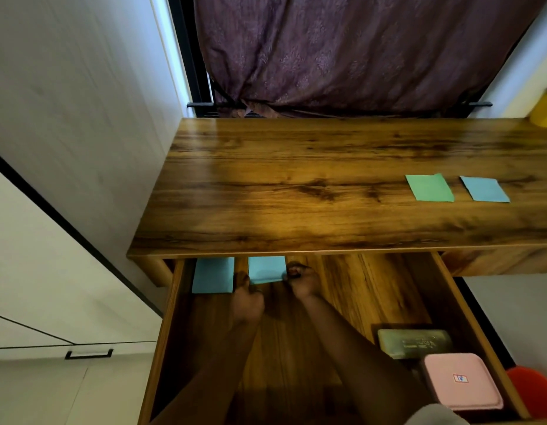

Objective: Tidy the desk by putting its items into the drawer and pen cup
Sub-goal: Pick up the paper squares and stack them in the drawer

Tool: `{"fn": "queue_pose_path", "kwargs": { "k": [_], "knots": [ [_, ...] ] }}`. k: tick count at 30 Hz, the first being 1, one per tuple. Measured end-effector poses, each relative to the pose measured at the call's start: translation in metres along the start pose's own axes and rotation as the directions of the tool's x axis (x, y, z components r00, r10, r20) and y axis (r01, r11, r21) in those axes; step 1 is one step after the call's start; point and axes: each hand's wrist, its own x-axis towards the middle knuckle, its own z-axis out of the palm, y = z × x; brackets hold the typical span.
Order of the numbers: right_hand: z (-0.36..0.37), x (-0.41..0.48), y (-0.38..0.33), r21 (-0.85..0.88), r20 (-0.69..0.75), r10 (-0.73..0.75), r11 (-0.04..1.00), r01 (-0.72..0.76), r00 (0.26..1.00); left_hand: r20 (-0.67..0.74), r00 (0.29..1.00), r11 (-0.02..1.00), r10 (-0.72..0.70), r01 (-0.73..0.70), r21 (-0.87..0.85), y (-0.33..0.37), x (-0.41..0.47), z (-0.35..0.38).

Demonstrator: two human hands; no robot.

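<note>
The wooden drawer (pixel 373 296) stands pulled out under the desk top (pixel 296 185). Inside at its far left lie two light blue paper squares. My left hand (pixel 246 297) pinches the lower left corner of the right-hand blue square (pixel 266 268), and my right hand (pixel 301 279) pinches its lower right corner. The other blue square (pixel 212 276) lies flat to the left, untouched. On the desk top at the right rest a green paper square (pixel 430 188) and a blue paper square (pixel 484 189). A yellow cup (pixel 544 110) stands at the desk's far right corner.
In the drawer's near right corner sit a pink square case (pixel 462 383) and a dark green box (pixel 414 342). A white cabinet (pixel 67 179) runs along the left. A purple curtain (pixel 358 50) hangs behind the desk. An orange-red object (pixel 532 384) shows at the lower right.
</note>
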Motion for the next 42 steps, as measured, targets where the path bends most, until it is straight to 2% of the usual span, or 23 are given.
{"fn": "queue_pose_path", "kwargs": {
  "k": [2,4,7,9,12,14,16,18,22,26,31,36,38,40,42],
  "knots": [
    [-0.010,-0.012,0.002,0.006,-0.019,-0.036,0.999,0.036,0.999,-0.009,0.998,0.998,0.055,-0.055,-0.012,0.006,-0.019,-0.004],
    [-0.031,-0.029,0.001,0.028,-0.040,-0.098,0.995,0.099,0.994,-0.005,0.984,0.983,0.176,-0.176,-0.055,0.020,-0.038,-0.006],
    [-0.074,-0.048,-0.006,0.019,-0.121,-0.206,0.978,0.209,0.971,0.001,0.905,0.902,0.426,-0.424,-0.079,0.056,-0.050,0.000],
    [-0.115,-0.052,-0.016,0.037,-0.218,-0.277,0.956,0.292,0.936,0.031,0.842,0.842,0.539,-0.537,-0.058,0.087,-0.046,0.015],
    [-0.183,-0.041,-0.032,-0.053,-0.346,-0.348,0.934,0.352,0.871,0.174,0.800,0.803,0.575,-0.592,0.069,0.133,-0.034,0.046],
    [-0.232,-0.022,-0.038,-0.135,-0.407,-0.379,0.925,0.355,0.831,0.275,0.762,0.738,0.586,-0.642,0.207,0.160,-0.024,0.077],
    [-0.275,0.005,-0.039,-0.220,-0.446,-0.367,0.929,0.297,0.816,0.330,0.732,0.645,0.596,-0.681,0.346,0.180,-0.015,0.110],
    [-0.313,0.036,-0.039,-0.303,-0.453,-0.345,0.927,0.222,0.822,0.362,0.735,0.585,0.573,-0.676,0.448,0.196,-0.006,0.145],
    [-0.365,0.097,-0.045,-0.623,-0.274,-0.391,0.768,0.147,0.879,0.370,0.765,0.490,0.527,-0.629,0.603,0.221,0.015,0.203],
    [-0.399,0.151,-0.066,-0.729,-0.055,-0.356,0.653,0.206,0.933,0.323,0.795,0.462,0.514,-0.574,0.676,0.231,0.029,0.233],
    [-0.418,0.191,-0.091,-0.853,0.222,-0.289,0.405,0.329,0.931,0.292,0.777,0.400,0.557,-0.560,0.726,0.224,0.035,0.241],
    [-0.424,0.206,-0.107,-0.868,0.327,-0.195,0.324,0.376,0.925,0.280,0.780,0.405,0.559,-0.552,0.729,0.221,0.037,0.243],
    [-0.423,0.209,-0.112,-0.882,0.329,-0.164,0.298,0.364,0.930,0.278,0.779,0.408,0.562,-0.553,0.727,0.221,0.036,0.243],
    [-0.423,0.209,-0.115,-0.887,0.301,-0.151,0.319,0.335,0.942,0.276,0.782,0.414,0.559,-0.552,0.724,0.221,0.037,0.242],
    [-0.423,0.201,-0.117,-0.877,0.269,-0.202,0.353,0.326,0.942,0.276,0.780,0.416,0.561,-0.554,0.721,0.221,0.036,0.242]
  ]
}}
